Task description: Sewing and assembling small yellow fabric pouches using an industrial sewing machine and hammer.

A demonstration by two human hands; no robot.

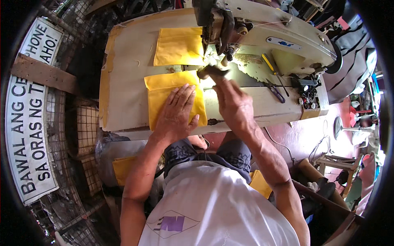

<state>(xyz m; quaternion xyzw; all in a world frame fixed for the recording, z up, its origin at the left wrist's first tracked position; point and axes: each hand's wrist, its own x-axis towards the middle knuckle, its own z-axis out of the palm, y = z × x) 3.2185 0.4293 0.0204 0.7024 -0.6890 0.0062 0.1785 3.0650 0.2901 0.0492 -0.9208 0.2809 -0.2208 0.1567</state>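
Note:
My left hand [178, 108] lies open, fingers flat, on a yellow fabric piece [155, 98] with a folded band along its top. My right hand [232, 102] is closed on a dark tool [215, 69], blurred and hammer-like, beside that piece's upper right corner. Another yellow piece [176, 47] lies above it, against the head of the sewing machine [221, 30], partly hidden there. To the right on the machine bed [123, 69] are a yellow-handled screwdriver [269, 62] and scissors [277, 94] with dark handles.
A bobbin winder [305, 90] is at the bed's right. More yellow pieces [258, 182] are low beside my legs. A wire-mesh partition [88, 123] with a white sign stands at left. A stool [340, 162], cables and grey material [349, 61] are at right.

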